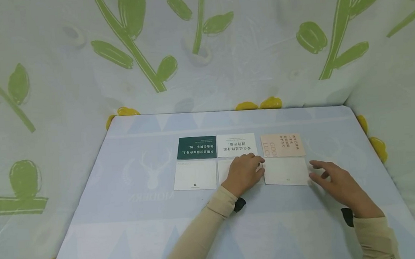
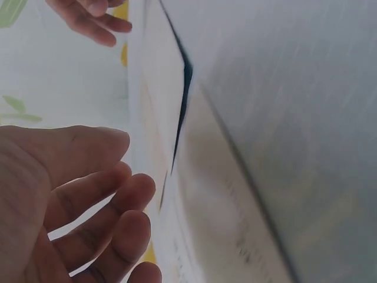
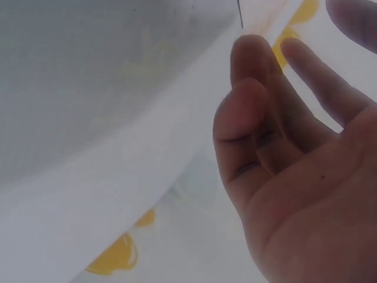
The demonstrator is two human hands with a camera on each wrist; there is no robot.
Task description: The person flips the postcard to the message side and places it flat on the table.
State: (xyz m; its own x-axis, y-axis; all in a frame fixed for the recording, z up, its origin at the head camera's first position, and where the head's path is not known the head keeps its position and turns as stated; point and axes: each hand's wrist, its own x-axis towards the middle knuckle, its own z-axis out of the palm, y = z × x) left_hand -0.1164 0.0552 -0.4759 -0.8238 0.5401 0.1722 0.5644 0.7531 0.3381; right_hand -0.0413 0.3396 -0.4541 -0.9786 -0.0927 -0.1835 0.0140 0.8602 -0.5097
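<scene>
In the head view, several cards lie in two rows. The far row has a dark green card [image 1: 196, 148], a white card with dark print [image 1: 236, 145] and a pale pink card [image 1: 283, 145]. Nearer lie three white card faces: the left card [image 1: 195, 175], the middle card [image 1: 223, 169], partly hidden by my left hand [image 1: 243, 173], and the right card [image 1: 285, 171]. My left fingers are loosely bent with nothing between them, near the right card's left edge. Just off that card's right edge is my right hand [image 1: 335, 182], fingers loosely bent and holding nothing.
The cards lie on a table [image 1: 128, 239] with a pale blue cloth printed with a deer head and triangles. A white curtain [image 1: 243, 71] with green leaves and yellow flowers stands behind the table and along both sides.
</scene>
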